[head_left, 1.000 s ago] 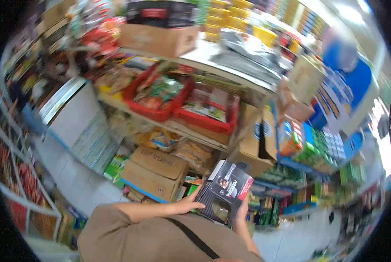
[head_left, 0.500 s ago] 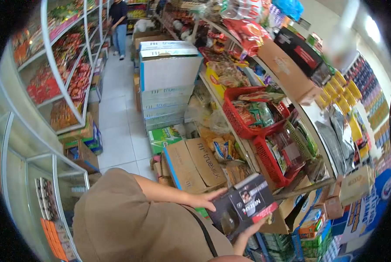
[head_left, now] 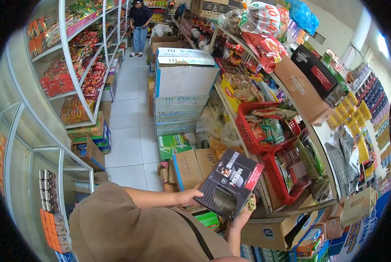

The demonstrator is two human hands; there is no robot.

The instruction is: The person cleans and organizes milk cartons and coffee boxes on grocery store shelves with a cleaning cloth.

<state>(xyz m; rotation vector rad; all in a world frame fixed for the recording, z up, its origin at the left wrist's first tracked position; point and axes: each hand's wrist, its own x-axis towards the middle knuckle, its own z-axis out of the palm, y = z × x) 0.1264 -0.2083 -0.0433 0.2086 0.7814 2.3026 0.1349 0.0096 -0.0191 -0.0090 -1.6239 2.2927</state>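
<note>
A black Nescafe box [head_left: 230, 181] with a red end and a clear window is held tilted in front of the body. My left hand [head_left: 189, 197] grips its left edge, with the fingertips partly hidden by the box. At the lower right corner my right hand [head_left: 243, 215] holds the box, and a small crumpled yellowish-green item [head_left: 251, 202] shows beside those fingers. Behind the box lie brown cartons [head_left: 189, 168] and a shelf with red baskets [head_left: 282, 181].
Stacked TH true milk cartons [head_left: 184, 81] stand beyond the box. Glass-fronted shelves [head_left: 66, 56] line the left. A tiled aisle [head_left: 128, 126] runs between, with a person [head_left: 139, 28] at its far end. Open cartons [head_left: 265, 233] sit at the lower right.
The Nescafe box has risen and turned to show more of its face, both hands moving with it. The view has shifted, and the far person appears more fully.
</note>
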